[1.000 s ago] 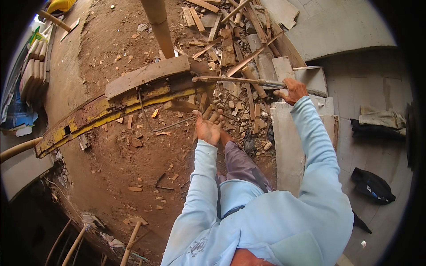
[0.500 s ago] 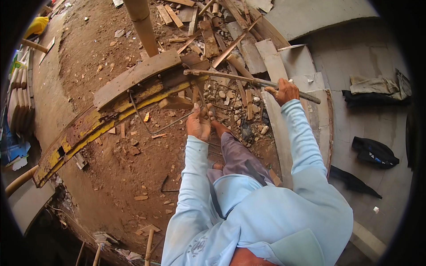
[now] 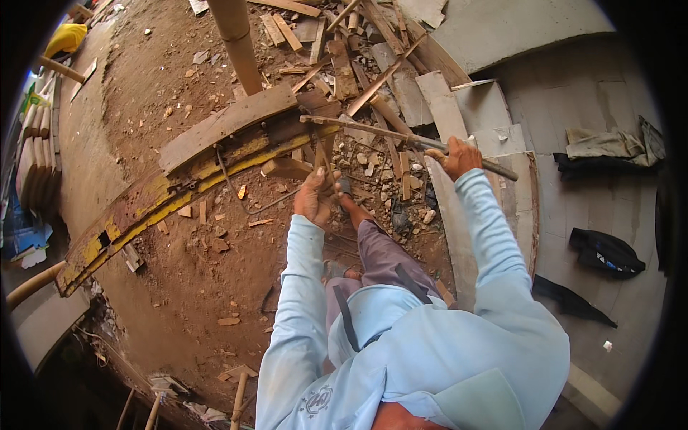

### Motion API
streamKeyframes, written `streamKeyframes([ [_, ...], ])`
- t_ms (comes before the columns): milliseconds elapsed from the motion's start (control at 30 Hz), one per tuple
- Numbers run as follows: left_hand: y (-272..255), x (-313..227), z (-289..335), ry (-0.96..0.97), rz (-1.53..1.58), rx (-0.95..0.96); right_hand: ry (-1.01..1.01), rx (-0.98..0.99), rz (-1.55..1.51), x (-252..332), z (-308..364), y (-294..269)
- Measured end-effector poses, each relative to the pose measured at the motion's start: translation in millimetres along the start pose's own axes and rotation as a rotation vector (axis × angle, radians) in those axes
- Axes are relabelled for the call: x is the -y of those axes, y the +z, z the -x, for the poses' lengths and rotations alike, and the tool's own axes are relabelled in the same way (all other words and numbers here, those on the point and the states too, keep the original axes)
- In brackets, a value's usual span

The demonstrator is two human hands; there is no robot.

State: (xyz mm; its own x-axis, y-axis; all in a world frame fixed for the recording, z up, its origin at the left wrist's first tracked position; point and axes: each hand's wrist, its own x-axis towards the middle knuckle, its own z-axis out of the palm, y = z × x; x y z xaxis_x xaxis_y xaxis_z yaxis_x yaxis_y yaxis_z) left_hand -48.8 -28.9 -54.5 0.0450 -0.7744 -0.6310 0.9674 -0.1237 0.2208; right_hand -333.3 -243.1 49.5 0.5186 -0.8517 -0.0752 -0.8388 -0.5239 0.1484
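My right hand (image 3: 460,159) is wrapped round the pipe-like handle of a long metal bending bar (image 3: 373,130). The bar's far end rests over the right end of a rusty yellow steel beam (image 3: 132,221). Below that end, my left hand (image 3: 315,201) closes on a thin bent steel rod (image 3: 251,213). The rod runs left from my hand, turns up at a corner and reaches the beam's small pegs; another stretch rises from my fingers toward the bar's tip. A wooden plank (image 3: 226,130) lies along the beam's far side.
A bamboo post (image 3: 235,39) stands just beyond the beam. Wood scraps (image 3: 344,68) and rubble (image 3: 376,158) cover the ground ahead. At right are pale boards (image 3: 444,104) and a dark jacket (image 3: 605,251) on grey flooring. Another bent rod (image 3: 266,299) lies on the dirt.
My right hand has drawn the bar's handle slightly toward me, so the bar slants more. My left hand keeps its hold on the rod, and the view has shifted a little.
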Motion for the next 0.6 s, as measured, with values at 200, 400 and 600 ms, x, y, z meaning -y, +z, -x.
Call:
streamKeyframes([
  [200, 3.5, 14.6, 0.8, 0.072, -0.035, -0.011, -0.084, 0.151, 0.045, -5.3, -29.0, -17.5],
  [400, 10.8, 18.0, 8.4, 0.082, -0.035, -0.09, -0.166, 0.25, 0.062, -14.4, -37.4, -26.0],
  [600, -14.4, -6.8, 60.1, 0.476, -0.323, -0.772, -0.333, -0.235, -0.31, -36.2, -39.8, -17.0],
])
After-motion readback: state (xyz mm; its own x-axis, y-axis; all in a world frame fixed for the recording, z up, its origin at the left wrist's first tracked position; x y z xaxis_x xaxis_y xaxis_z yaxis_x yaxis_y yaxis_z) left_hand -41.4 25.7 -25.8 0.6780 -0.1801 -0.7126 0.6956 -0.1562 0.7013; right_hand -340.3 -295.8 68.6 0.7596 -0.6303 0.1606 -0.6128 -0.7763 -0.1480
